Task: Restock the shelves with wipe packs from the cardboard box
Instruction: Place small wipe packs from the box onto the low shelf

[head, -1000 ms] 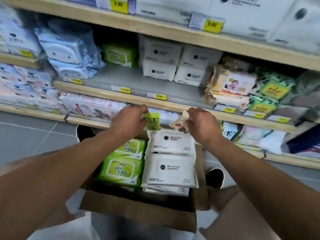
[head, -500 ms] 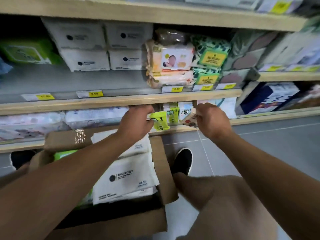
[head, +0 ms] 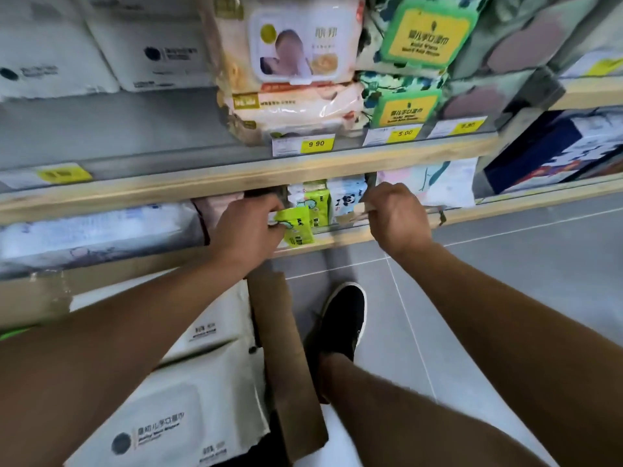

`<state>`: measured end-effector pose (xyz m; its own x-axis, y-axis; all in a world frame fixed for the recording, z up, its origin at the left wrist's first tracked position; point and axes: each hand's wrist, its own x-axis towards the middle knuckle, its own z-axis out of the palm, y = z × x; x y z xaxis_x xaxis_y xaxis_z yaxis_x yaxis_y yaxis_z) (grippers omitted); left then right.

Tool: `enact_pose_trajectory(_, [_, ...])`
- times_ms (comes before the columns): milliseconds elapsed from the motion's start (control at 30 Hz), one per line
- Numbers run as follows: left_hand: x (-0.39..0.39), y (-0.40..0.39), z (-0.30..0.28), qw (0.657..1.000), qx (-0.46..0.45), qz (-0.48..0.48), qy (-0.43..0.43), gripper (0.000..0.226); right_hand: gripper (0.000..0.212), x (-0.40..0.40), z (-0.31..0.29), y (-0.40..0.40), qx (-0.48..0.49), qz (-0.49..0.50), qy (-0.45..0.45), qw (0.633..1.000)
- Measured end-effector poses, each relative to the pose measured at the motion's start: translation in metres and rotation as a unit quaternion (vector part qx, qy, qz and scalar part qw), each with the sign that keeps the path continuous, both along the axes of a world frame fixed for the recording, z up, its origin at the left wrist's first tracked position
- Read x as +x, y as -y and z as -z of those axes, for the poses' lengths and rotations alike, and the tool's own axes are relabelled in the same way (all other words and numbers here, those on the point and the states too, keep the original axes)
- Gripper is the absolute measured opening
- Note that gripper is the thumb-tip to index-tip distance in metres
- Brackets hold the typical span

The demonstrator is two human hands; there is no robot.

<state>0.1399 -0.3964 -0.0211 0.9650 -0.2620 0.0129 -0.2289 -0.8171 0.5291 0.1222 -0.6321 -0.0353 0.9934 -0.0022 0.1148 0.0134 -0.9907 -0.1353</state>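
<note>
Green pack [head: 296,227] upright in left hand [head: 247,230]

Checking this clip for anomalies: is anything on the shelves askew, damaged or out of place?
Nothing is clearly damaged. The green pack in the left hand is tilted over the shelf edge, not yet seated. The right hand grips a small pack, mostly hidden.

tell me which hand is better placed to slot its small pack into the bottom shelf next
Left, probably. The left hand holds the small green pack right in front of the matching green packs on the bottom shelf. The right hand is also at the shelf, but its pack is mostly hidden.
</note>
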Motion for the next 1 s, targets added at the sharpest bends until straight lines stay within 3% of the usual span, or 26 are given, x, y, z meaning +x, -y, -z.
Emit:
enact_pose_trajectory(400, [0.036, 0.028, 0.048, 0.999, -0.033, 0.009, 0.035, 0.021, 0.026, 0.045, 0.084, 0.001, -0.004, 0.031, 0.010, 0.999])
enact_pose_trajectory(600, [0.037, 0.043, 0.064, 0.998, 0.003, -0.010, 0.055, 0.019, 0.028, 0.048, 0.101, 0.005, -0.014, 0.039, 0.051, 0.998])
enact_pose_trajectory(833, [0.039, 0.065, 0.093, 0.998, 0.018, -0.008, 0.058, 0.024, 0.054, 0.014, 0.098, 0.004, 0.050, 0.021, 0.104, 0.993])
enact_pose_trajectory(1000, [0.050, 0.077, 0.101, 0.997, 0.023, -0.018, 0.076, 0.023, 0.058, -0.001, 0.104, 0.009, 0.069, 0.035, 0.101, 0.992])
